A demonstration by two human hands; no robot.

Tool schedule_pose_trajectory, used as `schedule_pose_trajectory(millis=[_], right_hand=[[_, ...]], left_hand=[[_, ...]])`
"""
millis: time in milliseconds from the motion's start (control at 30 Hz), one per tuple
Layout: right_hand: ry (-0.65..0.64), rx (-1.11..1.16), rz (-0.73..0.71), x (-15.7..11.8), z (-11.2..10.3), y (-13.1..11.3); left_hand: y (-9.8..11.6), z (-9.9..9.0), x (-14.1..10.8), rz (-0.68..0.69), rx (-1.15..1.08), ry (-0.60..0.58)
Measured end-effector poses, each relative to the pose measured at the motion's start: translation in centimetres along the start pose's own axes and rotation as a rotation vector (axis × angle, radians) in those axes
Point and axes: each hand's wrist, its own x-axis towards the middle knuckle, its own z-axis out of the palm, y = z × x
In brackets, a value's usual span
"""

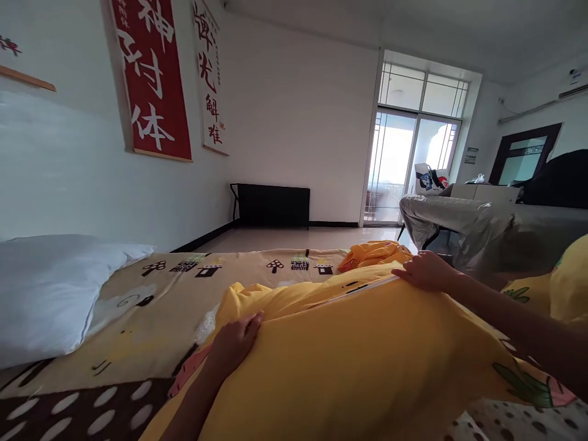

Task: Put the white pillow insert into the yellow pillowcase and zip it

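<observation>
A plump yellow pillowcase [340, 361] fills the lower middle of the head view, printed with pineapples at its right side. Along its upper edge runs a pale zipper [353, 292], with a gap showing a few dark marks inside. My left hand [235, 344] grips the near left end of this edge, thumb lying on top. At the far right end my right hand [425, 271] is closed on the same edge, fingers bent over the cloth. The fabric is stretched between both hands. What fills the pillowcase is hidden.
A patterned sheet [169, 306] covers the bed beneath. At left lies a white pillow [50, 294]; an orange cloth bundle [374, 254] sits beyond my right hand. Another yellow stuffed piece [572, 282] is at right. A plastic-covered table [459, 214] stands behind.
</observation>
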Motion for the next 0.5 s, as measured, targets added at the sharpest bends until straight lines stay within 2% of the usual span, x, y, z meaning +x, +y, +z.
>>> schedule_pose_trajectory(millis=[67,133,267,333,433,500], right_hand=[[-0.006,0.02,-0.033,-0.9,1.3,0.3],[-0.006,0.016,-0.042,-1.4,2.2,0.3],[0.023,-0.003,-0.027,-1.5,2.3,0.6],[0.034,-0.005,-0.053,-1.3,1.7,0.8],[0.076,0.075,-0.131,-1.1,1.0,1.2],[0.136,0.204,-0.171,-1.4,0.9,1.3]], left_hand=[[1.1,-0.6,0.2,-0.029,0.03,0.002],[2.5,-2.0,0.7,-0.013,0.027,0.051],[6.5,-7.1,1.4,-0.003,-0.026,0.264],[8.8,-10.0,1.4,-0.07,-0.163,0.357],[11.8,-13.6,0.6,-0.252,-0.401,0.446],[12.9,-15.1,0.0,-0.245,-0.482,0.539]])
